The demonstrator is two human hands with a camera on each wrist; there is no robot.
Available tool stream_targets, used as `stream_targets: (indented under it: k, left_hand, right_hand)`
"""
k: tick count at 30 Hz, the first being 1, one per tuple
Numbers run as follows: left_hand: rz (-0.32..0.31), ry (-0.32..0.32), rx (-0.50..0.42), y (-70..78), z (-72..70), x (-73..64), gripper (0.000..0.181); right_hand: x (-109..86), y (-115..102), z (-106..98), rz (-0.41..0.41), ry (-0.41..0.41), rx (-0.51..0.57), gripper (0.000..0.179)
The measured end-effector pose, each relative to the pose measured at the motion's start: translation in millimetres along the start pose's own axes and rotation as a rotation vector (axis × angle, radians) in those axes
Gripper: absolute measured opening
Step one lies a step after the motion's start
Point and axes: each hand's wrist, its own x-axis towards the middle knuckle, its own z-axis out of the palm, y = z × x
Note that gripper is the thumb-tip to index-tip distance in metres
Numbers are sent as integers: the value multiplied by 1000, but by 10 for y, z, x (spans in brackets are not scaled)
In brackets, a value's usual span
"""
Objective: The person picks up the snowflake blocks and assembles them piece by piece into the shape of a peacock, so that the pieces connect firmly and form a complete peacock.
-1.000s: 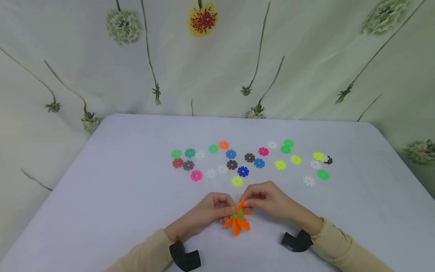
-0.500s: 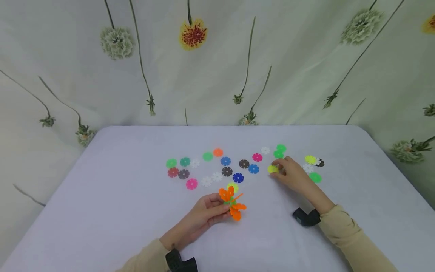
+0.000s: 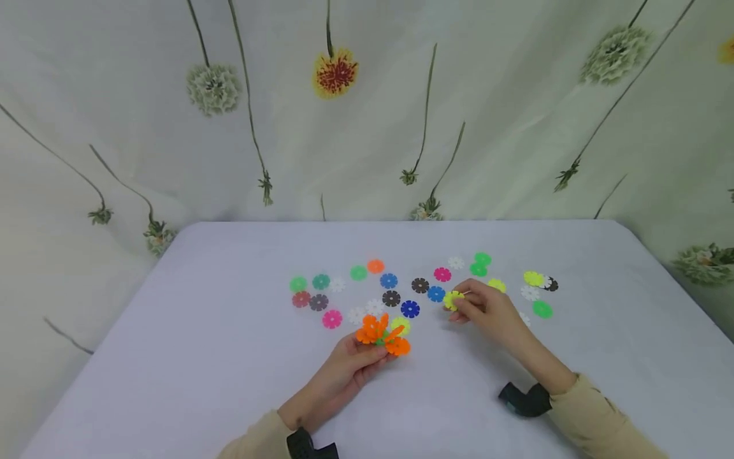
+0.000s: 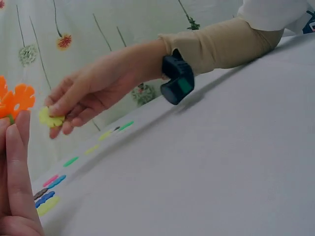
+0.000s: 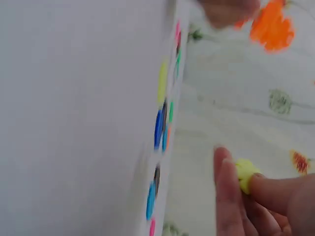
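My left hand (image 3: 351, 368) holds an orange flower (image 3: 373, 329) built from notched plastic discs, with petals pointing up and outward around a green centre (image 3: 381, 342). The thumb and fingers pinch it from below. To its right, my right hand (image 3: 487, 308) pinches a yellow notched disc (image 3: 453, 300) between thumb and fingers. In the left wrist view that yellow disc (image 4: 51, 117) is raised above the table, a short way from the orange petals (image 4: 17, 101). The right wrist view shows it (image 5: 246, 175) at the fingertips, somewhat blurred.
Several loose notched discs lie across the table (image 3: 229, 357) beyond the hands, among them a pink disc (image 3: 332, 319), a dark blue disc (image 3: 410, 309) and a green disc (image 3: 541, 309). Behind the table hangs a flower-printed cloth (image 3: 367, 127). Each wrist wears a black camera (image 3: 525, 400).
My right hand left the orange flower, reached to a yellow disc on the table, and lifted it back toward the left. My left hand kept the flower and turned its petals upward.
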Motion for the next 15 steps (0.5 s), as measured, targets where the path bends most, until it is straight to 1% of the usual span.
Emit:
stream_targets:
  k: [2,3,4,6,9,12,15]
  left_hand:
    - [28,21,-7,-11,3,7,44]
    - [43,31,-10,-16,3,12,43]
    - [56,45,-15,-19,5,15,41]
    - [73,71,-19,-22,11,17,40]
    - [86,96,-13,-28,18,13,42]
    - [99,105,1,-32,27,1,45]
    - [114,111,21,-33,43,-8,44]
  right_hand:
    - [-101,-119,121,-27,-29,152,10]
    - [-148,-172,179,-42,-47,208,10]
    - [-191,-214,235,-59,-60,243,10]
    - [-260,-271,329,-87,-67,272,9]
    - [-318,-305,421,-103,-39,294,7]
    - [-334,-297,471,-114,-13,311,7]
    - [-333,-286,496,-113,-13,315,9]
